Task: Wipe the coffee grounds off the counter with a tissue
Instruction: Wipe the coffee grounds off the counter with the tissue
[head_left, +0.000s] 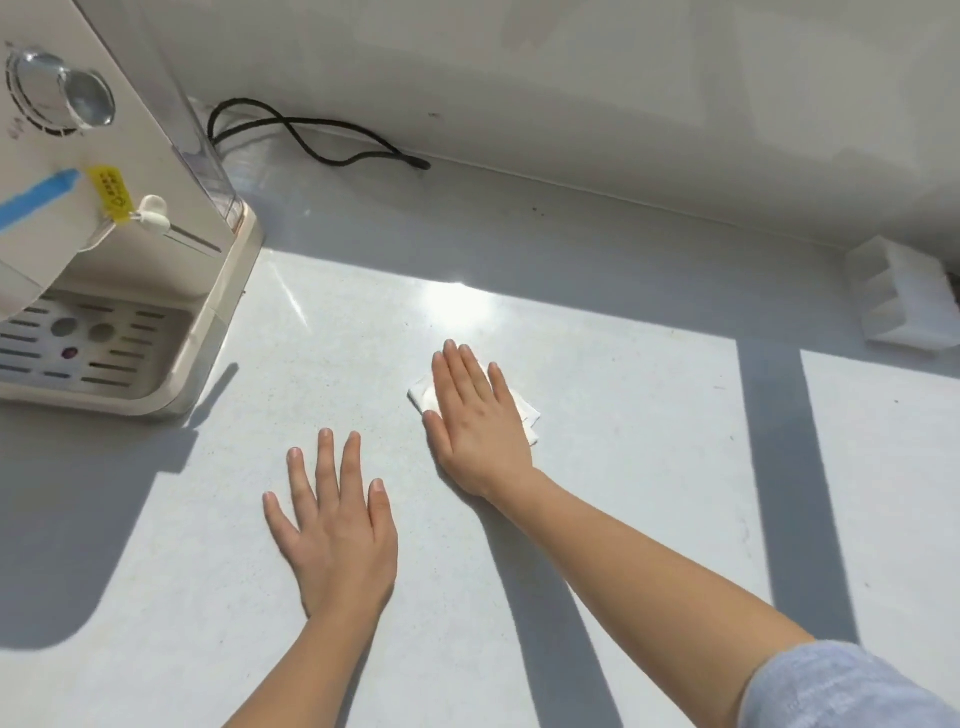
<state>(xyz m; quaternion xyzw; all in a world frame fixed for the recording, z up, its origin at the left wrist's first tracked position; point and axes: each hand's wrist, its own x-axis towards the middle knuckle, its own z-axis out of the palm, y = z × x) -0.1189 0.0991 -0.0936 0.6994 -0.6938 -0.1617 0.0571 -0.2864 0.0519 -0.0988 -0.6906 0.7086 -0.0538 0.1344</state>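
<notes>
your right hand (475, 415) lies flat, fingers straight, pressing the folded tissue (527, 413) onto the surface (649, 467); the tissue sits directly under that palm. your left hand (332, 525) rests open nearby, holding nothing. grounds too faint to place.

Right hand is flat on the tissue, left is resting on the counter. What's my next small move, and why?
Probably sweep the right hand, pressing the tissue, in a short stroke across the sunlit counter. The tissue lies pinned flat under straight fingers, so no regrasp looks needed, and the left hand rests flat beside it, apart. Any grounds are too fine to place.
</notes>
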